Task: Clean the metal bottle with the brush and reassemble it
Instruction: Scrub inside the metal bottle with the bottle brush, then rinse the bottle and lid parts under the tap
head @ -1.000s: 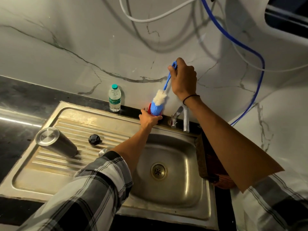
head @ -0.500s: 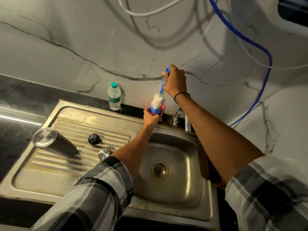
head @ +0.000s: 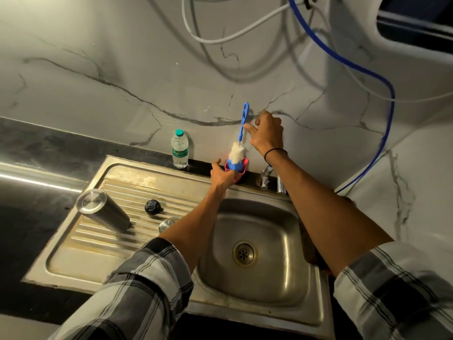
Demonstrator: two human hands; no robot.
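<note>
The metal bottle (head: pixel 103 210) lies with its base up on the ribbed drainboard at the left. Its black cap (head: pixel 152 207) sits just right of it. A small round metal lid (head: pixel 166 224) shows partly behind my left forearm. The blue-handled brush (head: pixel 241 133) with white bristles stands upright in a red holder (head: pixel 241 168) on the ledge behind the sink. My left hand (head: pixel 221 176) grips that holder from the front. My right hand (head: pixel 267 133) hovers beside the brush handle with loose fingers, the index fingertip close to the handle; it holds nothing.
A plastic water bottle (head: pixel 180 152) stands on the ledge left of the holder. The tap (head: pixel 266 177) is right of it, above the steel sink basin (head: pixel 282 278). Blue hose (head: pixel 367 69) and white hoses hang on the marble wall. A dark brown item (head: pixel 309 244) lies along the basin's right edge.
My right hand lowered the brush into the red holder and released the handle. My left hand kept its grip on the holder.
</note>
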